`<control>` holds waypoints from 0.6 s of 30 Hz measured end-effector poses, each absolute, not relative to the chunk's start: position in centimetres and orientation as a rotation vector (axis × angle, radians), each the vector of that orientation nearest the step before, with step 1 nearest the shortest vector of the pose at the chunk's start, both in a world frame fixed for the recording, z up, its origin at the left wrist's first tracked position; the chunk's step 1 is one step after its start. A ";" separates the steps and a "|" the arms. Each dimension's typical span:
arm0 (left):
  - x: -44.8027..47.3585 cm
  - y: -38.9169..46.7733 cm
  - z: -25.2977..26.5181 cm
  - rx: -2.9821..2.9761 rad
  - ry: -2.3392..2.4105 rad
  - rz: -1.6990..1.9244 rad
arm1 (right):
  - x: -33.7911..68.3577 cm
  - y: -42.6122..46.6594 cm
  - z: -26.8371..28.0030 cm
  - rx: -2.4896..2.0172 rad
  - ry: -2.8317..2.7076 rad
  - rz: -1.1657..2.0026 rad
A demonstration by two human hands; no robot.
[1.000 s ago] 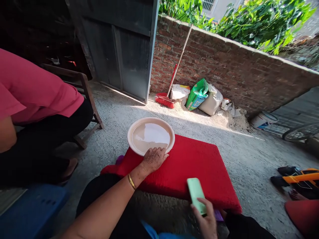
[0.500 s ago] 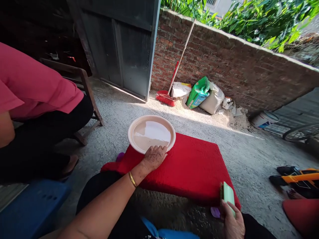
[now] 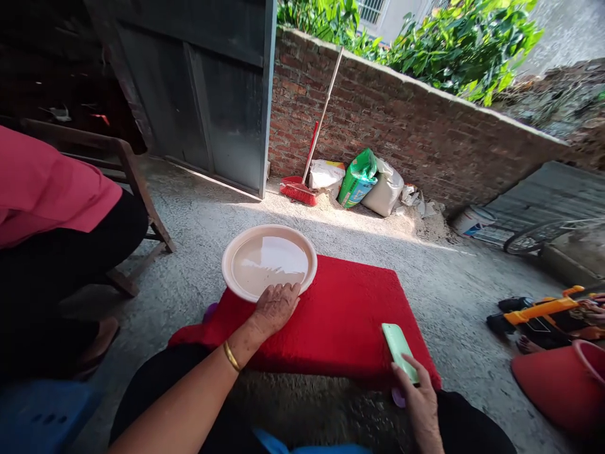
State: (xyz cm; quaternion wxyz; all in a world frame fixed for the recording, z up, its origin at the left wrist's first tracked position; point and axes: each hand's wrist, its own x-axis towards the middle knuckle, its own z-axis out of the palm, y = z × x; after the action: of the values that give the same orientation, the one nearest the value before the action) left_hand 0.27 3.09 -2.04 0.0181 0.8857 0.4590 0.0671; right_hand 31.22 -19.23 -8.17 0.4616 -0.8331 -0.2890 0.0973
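A pale pink basin (image 3: 232, 285) with water in it stands at the left end of a red cloth (image 3: 347, 315) that covers a low, flat surface. My left hand (image 3: 276, 310), with a gold bangle on the wrist, has its fingers curled over the basin's near rim. In my right hand (image 3: 418, 391) is a light green scrubbing brush (image 3: 397, 343), held by its near end between thumb and fingers. Its smooth back faces up, and its bristles are hidden beneath, against the cloth's right part.
A person in a pink shirt (image 3: 51, 189) sits at the left by a wooden chair (image 3: 142, 189). Farther off are a red broom (image 3: 302, 191), sacks (image 3: 385, 189) and a brick wall (image 3: 392, 113). A red bucket (image 3: 553, 384) stands at the right.
My right hand has brought the brush inward and laid it bristles-down on the cloth; before, it was tilted on its side at the edge. My left hand stays on the rim. The view has shifted right.
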 end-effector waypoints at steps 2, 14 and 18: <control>0.2 3.1 -2.2 2.764 1.417 0.213 | 33.2 -19.5 -8.3 -2.120 -0.645 0.237; -0.7 4.0 -4.8 2.865 1.356 0.430 | 32.3 -19.4 -10.2 -2.308 -1.106 0.032; -0.9 4.2 -5.4 2.900 1.344 0.475 | 34.1 -19.1 -7.9 -2.330 -1.065 0.088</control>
State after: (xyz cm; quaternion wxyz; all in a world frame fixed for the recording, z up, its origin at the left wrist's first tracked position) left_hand -0.87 4.23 -5.45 -0.0450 0.8966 0.4154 0.1468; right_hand 34.15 -19.11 -7.93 0.2849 -0.8713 -0.3981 0.0330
